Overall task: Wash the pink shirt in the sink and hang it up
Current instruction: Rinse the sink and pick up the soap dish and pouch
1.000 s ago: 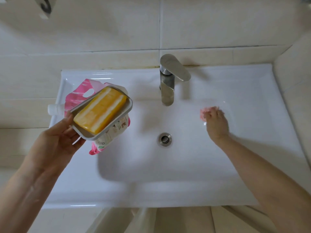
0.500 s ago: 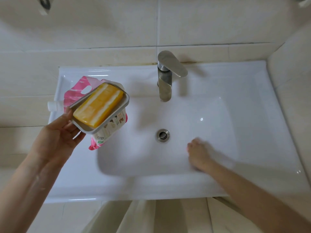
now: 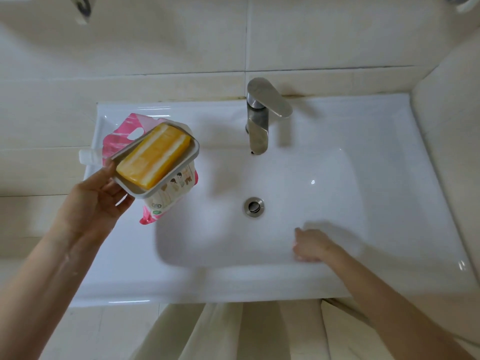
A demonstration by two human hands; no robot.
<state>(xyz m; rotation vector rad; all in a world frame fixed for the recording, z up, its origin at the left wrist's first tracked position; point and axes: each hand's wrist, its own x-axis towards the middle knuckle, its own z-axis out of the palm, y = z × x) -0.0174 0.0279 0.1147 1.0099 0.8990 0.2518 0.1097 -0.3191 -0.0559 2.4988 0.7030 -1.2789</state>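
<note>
No pink shirt shows in this view. My left hand [image 3: 91, 203] grips a grey soap dish [image 3: 166, 189] by its near corner and holds it tilted above the left ledge of the white sink [image 3: 350, 118]. A yellow bar of soap [image 3: 154, 157] lies in the dish. My right hand [image 3: 310, 245] is low in the basin by the front wall, right of the drain [image 3: 254, 207]. It is blurred, so I cannot make out its fingers or anything in them.
A pink and white refill pouch [image 3: 124, 126] with a white cap [image 3: 87, 155] lies on the left ledge under the dish. The steel faucet [image 3: 259, 120] stands at the back centre, no water running. Tiled walls close in behind and on the right.
My right hand swept from the back right of the basin, where something pink showed at its fingers, to the front wall. The pink bit is no longer visible. The soap dish stayed put.
</note>
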